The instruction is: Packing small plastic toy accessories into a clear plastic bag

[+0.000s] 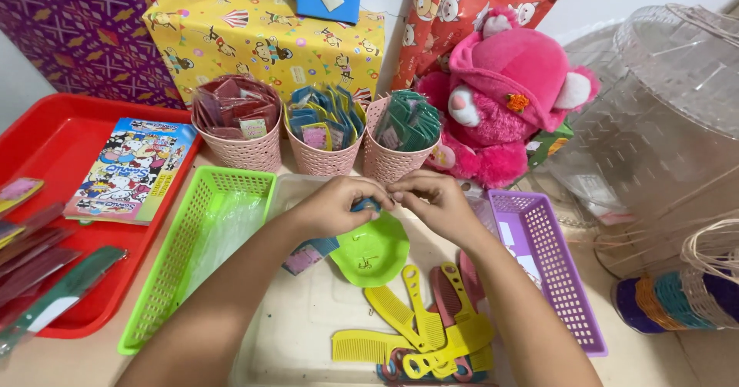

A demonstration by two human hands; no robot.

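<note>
Tabletop of pale, smooth material is carrying everything here, and wrapped gift boxes are standing along the wall beyond the hands. The left hand [332, 206] and the right hand [435, 202] are meeting at their fingertips, and together they are pinching a small blue packet [365, 204] — only its edge is showing between the fingers, so its shape I cannot tell.

Directly under the grip a glossy green plastic dish [375, 252] is lying, leaf-shaped with a rounded rim. Nearer to the person than the grip, flat yellow and pink combs [431, 329] are overlapping in a loose pile. Beyond the grip three pink woven-look cups [319, 160] are standing upright, packed with thin packets.

To the left of the grip a green mesh basket [165, 279] is lying, with crinkled clear film inside; to the right a purple mesh basket [566, 295] — both have straight rims, near the forearms. A plush pink bear [504, 98] is sitting beyond the right hand.
</note>
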